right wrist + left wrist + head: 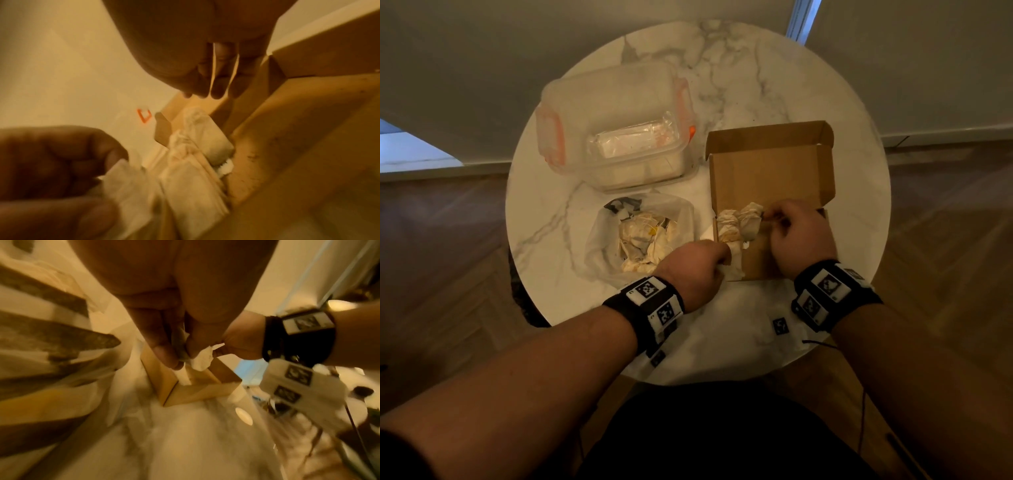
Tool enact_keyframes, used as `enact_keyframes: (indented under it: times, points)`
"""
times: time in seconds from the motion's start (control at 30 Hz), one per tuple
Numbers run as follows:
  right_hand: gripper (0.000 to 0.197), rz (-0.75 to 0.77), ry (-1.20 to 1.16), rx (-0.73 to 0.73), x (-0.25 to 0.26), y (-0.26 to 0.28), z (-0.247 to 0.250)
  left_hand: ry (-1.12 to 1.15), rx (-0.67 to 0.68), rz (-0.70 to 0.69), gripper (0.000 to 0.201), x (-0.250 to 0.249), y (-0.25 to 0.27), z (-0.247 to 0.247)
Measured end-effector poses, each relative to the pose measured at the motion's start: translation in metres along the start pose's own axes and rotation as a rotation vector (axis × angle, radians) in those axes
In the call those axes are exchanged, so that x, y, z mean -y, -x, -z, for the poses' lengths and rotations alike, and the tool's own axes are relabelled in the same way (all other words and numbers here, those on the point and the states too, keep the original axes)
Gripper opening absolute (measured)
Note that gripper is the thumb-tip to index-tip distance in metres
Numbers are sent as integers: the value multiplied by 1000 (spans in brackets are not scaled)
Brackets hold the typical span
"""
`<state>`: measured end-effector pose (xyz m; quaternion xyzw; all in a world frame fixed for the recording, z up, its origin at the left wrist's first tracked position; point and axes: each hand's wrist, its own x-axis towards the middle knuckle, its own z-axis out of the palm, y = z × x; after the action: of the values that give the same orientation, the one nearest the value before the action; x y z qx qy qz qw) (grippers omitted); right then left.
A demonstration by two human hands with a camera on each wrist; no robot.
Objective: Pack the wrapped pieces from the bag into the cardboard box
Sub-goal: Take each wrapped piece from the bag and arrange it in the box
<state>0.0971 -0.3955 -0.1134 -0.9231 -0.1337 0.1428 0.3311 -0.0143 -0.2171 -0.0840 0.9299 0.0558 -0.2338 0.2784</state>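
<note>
The open cardboard box (774, 164) sits right of centre on the table; two wrapped pieces (729, 224) lie side by side at its left end, seen close in the right wrist view (185, 186). My left hand (702, 267) is at the box's near left corner (189, 391) and pinches another white wrapped piece (734, 265) (202, 361) (127, 186) over the rim. My right hand (801, 236) hovers over the box with fingers (205, 73) bent downward beside the far piece (207, 134), nothing seen between them. The clear plastic bag (599, 240), left of the box, holds several more wrapped pieces.
A clear plastic container (616, 130) with orange clips stands behind the bag, at the back left. Everything rests on a round marble table (756, 85) over a wooden floor. A small printed marker tag (780, 325) lies near the table's front edge.
</note>
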Motion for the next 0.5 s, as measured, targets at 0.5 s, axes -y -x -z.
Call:
enact_keyframes:
  times: [0.5]
  points:
    - [13, -74, -328, 231, 4, 13, 10, 465, -221, 190, 27, -9, -20, 2]
